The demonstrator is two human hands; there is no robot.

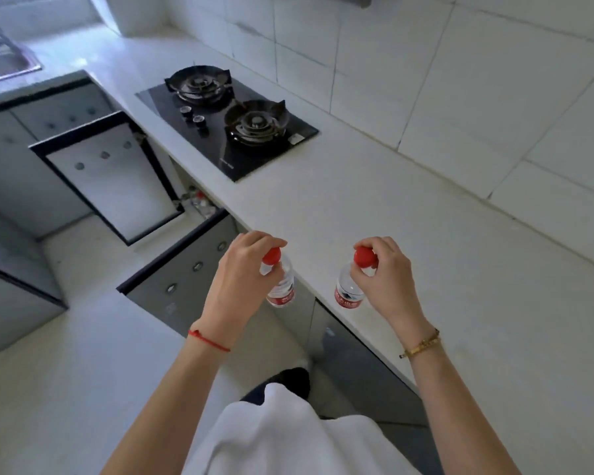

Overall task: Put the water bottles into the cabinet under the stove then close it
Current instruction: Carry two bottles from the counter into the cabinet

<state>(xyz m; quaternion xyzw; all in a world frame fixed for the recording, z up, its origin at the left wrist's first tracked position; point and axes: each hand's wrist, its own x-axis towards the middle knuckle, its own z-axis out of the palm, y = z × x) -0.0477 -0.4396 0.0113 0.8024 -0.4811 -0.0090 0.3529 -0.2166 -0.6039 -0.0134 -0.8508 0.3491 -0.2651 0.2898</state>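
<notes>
Nearest the camera is a white garment (288,437) at the bottom of the view, with both bare forearms reaching forward from either side of it. The left wrist wears a red string bracelet (208,340); the right wrist wears a gold bracelet (420,345).

The left hand (234,286) has its fingers closed around the red cap and neck of a water bottle (282,289), a clear bottle with a red label that hangs tilted just off the near edge of the counter, in front of the grey cabinet fronts. The right hand (388,279) is likewise clamped on the red cap of a second water bottle (348,293), which stands more upright over the counter's (426,241) near edge — whether its base touches the white surface cannot be told.

Farther along and to the left, a cabinet door (110,176) under the stove stands swung open toward the floor side, its pale inner face showing. In the opening behind it, small bottles with red caps (201,204) are dimly visible, too blurred to count.

Beyond that, a black two-burner gas stove (227,121) is set into the counter against the white tiled wall (460,80). At the far left edge — a metal sink (4,60).
</notes>
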